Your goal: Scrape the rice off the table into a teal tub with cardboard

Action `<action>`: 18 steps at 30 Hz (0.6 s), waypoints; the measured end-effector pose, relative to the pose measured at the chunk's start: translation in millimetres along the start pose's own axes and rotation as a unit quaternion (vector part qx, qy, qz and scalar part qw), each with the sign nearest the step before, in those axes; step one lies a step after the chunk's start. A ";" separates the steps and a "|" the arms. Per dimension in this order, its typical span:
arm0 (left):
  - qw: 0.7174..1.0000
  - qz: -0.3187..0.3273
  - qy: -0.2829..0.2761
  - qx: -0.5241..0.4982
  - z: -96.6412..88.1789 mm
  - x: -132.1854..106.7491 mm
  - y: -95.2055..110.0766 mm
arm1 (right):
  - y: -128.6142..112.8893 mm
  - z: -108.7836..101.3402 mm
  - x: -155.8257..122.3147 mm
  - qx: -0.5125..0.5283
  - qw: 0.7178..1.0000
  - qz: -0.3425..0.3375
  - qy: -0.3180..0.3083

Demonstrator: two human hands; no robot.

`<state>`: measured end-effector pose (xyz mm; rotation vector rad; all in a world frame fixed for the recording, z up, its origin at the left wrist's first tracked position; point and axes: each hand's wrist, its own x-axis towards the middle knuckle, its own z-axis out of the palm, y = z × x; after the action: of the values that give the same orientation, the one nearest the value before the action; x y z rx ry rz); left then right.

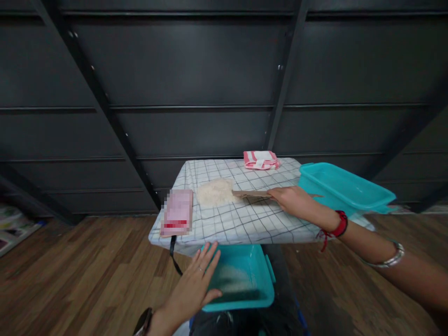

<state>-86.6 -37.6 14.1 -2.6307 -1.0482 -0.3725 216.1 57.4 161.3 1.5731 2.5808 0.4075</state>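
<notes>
My right hand [292, 201] is closed round a flat strip of brown cardboard [254, 194]. The strip lies low over the cloth, its far end at the right edge of a pile of pale grains that look like rice [215, 192]. My left hand [198, 275] has its fingers stretched out, over the left side of a teal tub [264, 280] below the table's front edge. Whether its palm touches the rim, I cannot tell. More pale grains [233, 280] cover part of the tub's bottom.
A checked white cloth [224, 228] covers the table. A second teal tub [322, 186] stands at its right end, a folded red-and-white cloth [261, 160] at the back. A pink, partly blurred flat object [178, 210] lies at left. Behind rises a dark panelled wall [196, 70].
</notes>
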 end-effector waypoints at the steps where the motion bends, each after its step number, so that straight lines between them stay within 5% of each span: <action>1: 1.000 -0.008 0.014 0.014 1.9 -1.2 0.4 | 0.5 -0.8 -1.0 0.001 1.000 0.004 0.004; 8: 0.986 -0.094 0.097 0.101 6.5 18.3 -6.9 | 3.0 2.3 3.4 -0.013 0.999 0.027 0.020; 18: 0.987 -0.090 0.088 0.099 8.8 10.9 -15.6 | 2.8 -6.5 -18.3 0.005 1.000 0.001 -0.007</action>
<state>-88.7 -16.8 12.2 -2.2910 -1.2000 -0.5025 225.6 41.4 167.2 1.5751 2.5757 0.3812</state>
